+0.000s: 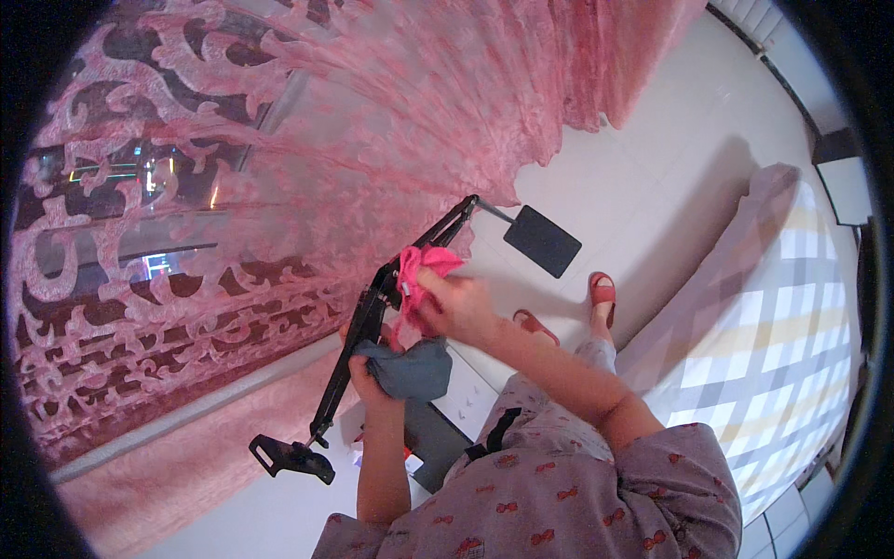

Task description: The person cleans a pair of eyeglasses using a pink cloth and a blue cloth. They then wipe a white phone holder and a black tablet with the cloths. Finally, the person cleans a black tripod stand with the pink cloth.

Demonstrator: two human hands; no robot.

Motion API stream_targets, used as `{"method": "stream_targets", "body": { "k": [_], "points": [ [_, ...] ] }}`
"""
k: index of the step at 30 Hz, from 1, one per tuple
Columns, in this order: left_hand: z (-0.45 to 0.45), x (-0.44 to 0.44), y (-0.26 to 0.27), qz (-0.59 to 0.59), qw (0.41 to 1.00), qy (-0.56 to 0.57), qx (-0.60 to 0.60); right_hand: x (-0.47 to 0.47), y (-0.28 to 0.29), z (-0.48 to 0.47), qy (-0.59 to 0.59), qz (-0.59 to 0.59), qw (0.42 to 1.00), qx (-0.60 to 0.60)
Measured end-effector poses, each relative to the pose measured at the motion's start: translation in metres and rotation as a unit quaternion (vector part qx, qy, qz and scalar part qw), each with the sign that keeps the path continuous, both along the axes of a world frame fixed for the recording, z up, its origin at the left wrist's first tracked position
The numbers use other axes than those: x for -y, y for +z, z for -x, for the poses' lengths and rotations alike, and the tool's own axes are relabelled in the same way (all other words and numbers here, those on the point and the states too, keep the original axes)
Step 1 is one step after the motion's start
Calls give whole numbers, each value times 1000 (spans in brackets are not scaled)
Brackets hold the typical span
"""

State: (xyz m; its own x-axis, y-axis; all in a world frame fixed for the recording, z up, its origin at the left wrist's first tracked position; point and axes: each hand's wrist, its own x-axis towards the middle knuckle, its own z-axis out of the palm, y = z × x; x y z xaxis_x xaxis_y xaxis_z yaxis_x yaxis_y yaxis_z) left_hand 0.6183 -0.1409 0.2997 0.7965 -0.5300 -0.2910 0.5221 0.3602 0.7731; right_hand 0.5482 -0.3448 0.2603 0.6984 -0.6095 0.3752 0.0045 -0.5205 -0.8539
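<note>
A bright pink piece of cloth (412,290) is pinched in the fingers of my right hand (450,304), which is slightly blurred. Just below it, my left hand (370,381) holds a folded grey-blue cloth (412,370) and is close against the black folding arm of a stand (349,335); whether it also grips that arm cannot be told. The pink cloth hangs in front of the stand's middle joint. A flat black plate (543,241) is on the stand's far end, and a black bracket (292,458) is at its near end.
Pink patterned sheer curtains (391,126) hang along a window at the left. At the right is a bed with a checked cover (754,342). A white surface (464,391) and a dark panel (433,440) lie below my hands. Red slippers (602,297) are on my feet on the pale floor.
</note>
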Motion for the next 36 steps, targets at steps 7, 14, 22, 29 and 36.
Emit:
{"method": "stream_targets", "body": {
  "k": [7, 14, 22, 29, 36],
  "points": [
    [12, 14, 13, -74, 991, 111, -15, 49, -77, 3, 185, -300, 936, -8],
    [10, 3, 15, -92, 994, 63, -10, 23, -87, -4, 134, -673, 713, 148],
    [-4, -9, 7, -93, 993, 71, -27, 66, -153, 5, -1, -566, 822, 59],
    [2, -8, 18, -99, 994, 45, -24, 67, -35, 9, -55, -193, 979, 45],
    [-5, -42, 2, -93, 995, -28, -8, 85, -82, -34, -83, -43, 995, -47]
  ]
}}
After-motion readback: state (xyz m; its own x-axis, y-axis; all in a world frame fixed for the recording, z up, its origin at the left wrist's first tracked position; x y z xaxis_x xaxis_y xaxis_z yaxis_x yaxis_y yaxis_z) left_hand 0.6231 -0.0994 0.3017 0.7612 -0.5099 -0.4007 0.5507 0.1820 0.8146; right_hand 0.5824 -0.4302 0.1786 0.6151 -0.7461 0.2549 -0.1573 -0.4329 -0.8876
